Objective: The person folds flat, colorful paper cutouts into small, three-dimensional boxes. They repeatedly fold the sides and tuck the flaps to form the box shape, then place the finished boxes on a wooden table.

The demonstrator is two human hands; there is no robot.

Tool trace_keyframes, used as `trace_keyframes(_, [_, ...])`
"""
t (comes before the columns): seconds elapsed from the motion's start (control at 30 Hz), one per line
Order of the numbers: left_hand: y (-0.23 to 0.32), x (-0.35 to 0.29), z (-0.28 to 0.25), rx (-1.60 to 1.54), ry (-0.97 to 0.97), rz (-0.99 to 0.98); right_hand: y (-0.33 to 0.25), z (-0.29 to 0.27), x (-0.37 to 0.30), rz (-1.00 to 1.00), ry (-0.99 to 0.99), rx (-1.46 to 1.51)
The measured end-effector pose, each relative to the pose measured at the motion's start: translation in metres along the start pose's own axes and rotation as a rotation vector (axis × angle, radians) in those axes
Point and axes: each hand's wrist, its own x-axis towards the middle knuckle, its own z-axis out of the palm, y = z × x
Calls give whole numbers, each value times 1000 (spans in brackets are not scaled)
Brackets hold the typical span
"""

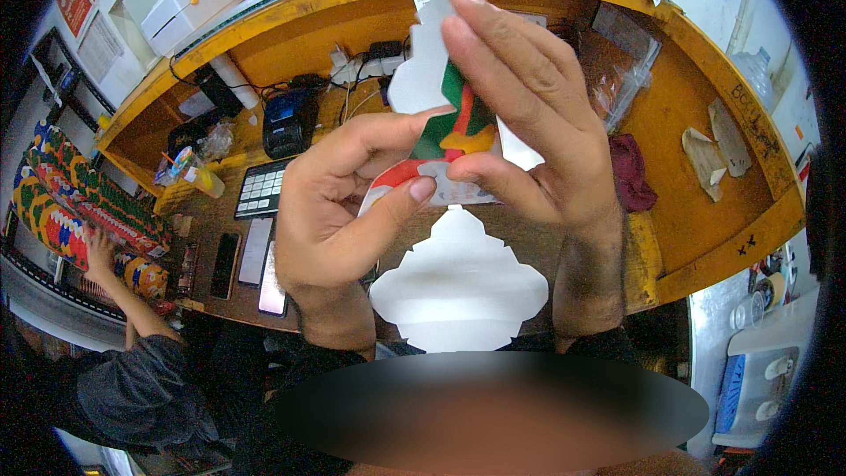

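Both of my hands are raised over the desk and closed on one die-cut cardboard piece (411, 79), plain white-grey on one face and printed green, red and yellow on the other. My left hand (352, 185) pinches its lower left part between thumb and fingers. My right hand (538, 115) has its thumb on the lower printed part and its fingers stretched up along the right edge, so that side is partly hidden. Closer to me, between my forearms, is a white die-cut cardboard shape (458, 282) with a notched outline; whether it joins the held piece I cannot tell.
At the left, a co-worker's hand (99, 251) touches stacks of colourful printed pieces (88, 185). Several phones (226, 264), a tablet (262, 188), a black device (289, 122) and a drink cup (203, 176) are on the desk. A maroon cloth (633, 174) lies right, inside the wooden rim (756, 238).
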Motion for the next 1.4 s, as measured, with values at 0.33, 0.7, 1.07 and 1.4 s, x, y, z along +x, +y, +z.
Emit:
trace_keyframes(0.33, [-12, 3, 4, 342, 18, 219, -7, -4, 1, -18, 46, 84])
trace_keyframes(0.7, [-26, 10, 25, 297, 282, 328, -5, -6, -3, -77, 154, 58])
trace_keyframes(1.07, [-14, 9, -6, 380, 134, 259, -7, -9, -2, -22, 118, 78])
trace_keyframes(1.4, [-12, 12, -19, 465, 63, 283, -2, -3, -6, -43, 59, 21])
